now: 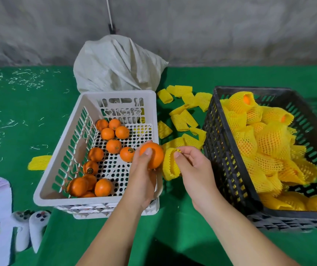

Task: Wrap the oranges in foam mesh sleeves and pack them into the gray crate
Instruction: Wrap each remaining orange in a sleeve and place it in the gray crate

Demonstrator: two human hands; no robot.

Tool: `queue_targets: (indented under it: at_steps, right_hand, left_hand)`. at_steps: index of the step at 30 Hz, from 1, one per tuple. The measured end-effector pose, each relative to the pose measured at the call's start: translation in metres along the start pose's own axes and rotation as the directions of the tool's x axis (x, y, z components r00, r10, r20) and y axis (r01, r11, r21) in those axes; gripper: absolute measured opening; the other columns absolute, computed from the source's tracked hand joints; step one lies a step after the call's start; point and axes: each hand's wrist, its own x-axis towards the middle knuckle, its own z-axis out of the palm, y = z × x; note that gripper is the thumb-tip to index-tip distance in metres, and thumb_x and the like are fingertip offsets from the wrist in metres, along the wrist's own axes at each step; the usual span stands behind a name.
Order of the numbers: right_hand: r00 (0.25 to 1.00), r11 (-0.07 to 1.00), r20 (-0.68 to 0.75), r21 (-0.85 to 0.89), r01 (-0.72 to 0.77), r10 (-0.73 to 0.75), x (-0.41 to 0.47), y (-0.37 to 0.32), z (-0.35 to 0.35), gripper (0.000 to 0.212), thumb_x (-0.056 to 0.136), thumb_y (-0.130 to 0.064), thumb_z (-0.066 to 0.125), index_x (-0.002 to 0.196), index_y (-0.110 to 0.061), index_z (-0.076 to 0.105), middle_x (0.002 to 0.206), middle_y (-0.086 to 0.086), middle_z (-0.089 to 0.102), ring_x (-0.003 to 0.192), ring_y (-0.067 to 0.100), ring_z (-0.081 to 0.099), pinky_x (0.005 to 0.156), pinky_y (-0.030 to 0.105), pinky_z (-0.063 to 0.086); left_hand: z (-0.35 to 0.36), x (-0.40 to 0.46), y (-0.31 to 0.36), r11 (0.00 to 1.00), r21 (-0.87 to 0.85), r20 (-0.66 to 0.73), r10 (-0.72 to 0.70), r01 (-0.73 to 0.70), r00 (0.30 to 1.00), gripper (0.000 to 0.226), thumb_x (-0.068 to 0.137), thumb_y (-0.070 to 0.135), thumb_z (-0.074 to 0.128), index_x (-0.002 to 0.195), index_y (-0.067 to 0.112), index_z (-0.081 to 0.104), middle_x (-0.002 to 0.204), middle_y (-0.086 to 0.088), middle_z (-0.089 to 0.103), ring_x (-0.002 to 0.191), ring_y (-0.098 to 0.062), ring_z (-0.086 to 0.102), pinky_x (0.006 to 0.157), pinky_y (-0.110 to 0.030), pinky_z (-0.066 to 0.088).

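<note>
Stray sleeve: one flattened yellow sleeve lies alone on the green bench, just left of the white basket.
White basket: your supply basket is rigid perforated plastic, and about a dozen bare oranges still sit on its holed floor, smooth, glossy and round, some with a small sticker.
Left grip: your left hand is clamped around one bare orange, fingers curled over it, held above the basket's right rim.
Right grip: your right hand pinches an open foam mesh sleeve by its edge, mouth turned towards the orange and nearly touching it.
Step in hand: you look ready to slide the fruit into the sleeve; it is not in yet.
Loose sleeves: a scatter of empty sleeves lies on the bench between the two containers, soft, springy, netted tubes, mostly flattened.
Gray crate: the dark slatted crate on your right already holds a deep heap of wrapped oranges, yellow netting bulging over round fruit, orange peel showing at a few open ends.
Progress: by my judgement you are well past halfway, with the basket's remaining fruit left to wrap and pack.
</note>
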Motion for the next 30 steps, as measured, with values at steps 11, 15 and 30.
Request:
queue_targets:
  at_steps: [11,15,30]
  right_hand:
    - [1.0,0.999,-0.006,0.036,0.008,-0.008,-0.007,0.0,-0.002,0.008,0.1,-0.017,0.065,0.101,-0.024,0.069,0.087,-0.017,0.075,0.083,-0.003,0.068,0.068,0.009,0.049]
    - [0.997,1.0,-0.068,0.02,-0.022,0.023,-0.005,0.003,-0.007,0.008,0.099,-0.022,0.066,0.101,-0.028,0.07,0.095,-0.013,0.074,0.091,0.003,0.068,0.076,0.018,0.049]
    - [0.969,0.998,-0.244,0.051,0.035,-0.021,-0.006,0.002,-0.017,0.011,0.101,-0.027,0.058,0.105,-0.033,0.066,0.1,-0.007,0.074,0.094,0.016,0.069,0.074,0.034,0.051]
  left_hand:
    - [0.0,0.002,0.001,0.993,-0.059,-0.039,-0.109,0.106,0.993,0.084,0.091,0.064,0.061,0.143,-0.001,0.051,0.092,-0.014,0.064,0.07,-0.015,0.066,0.067,-0.024,0.061]
    - [0.005,0.002,0.005,0.973,-0.105,0.015,-0.203,0.204,0.979,0.079,0.091,0.073,0.048,0.125,0.004,0.065,0.098,-0.013,0.074,0.06,-0.009,0.056,0.055,-0.018,0.054]
    - [0.005,-0.009,0.007,0.999,-0.029,0.052,-0.042,0.044,0.998,0.054,0.089,0.035,0.073,0.139,0.031,0.054,0.105,-0.016,0.067,0.076,-0.023,0.07,0.07,-0.029,0.062]
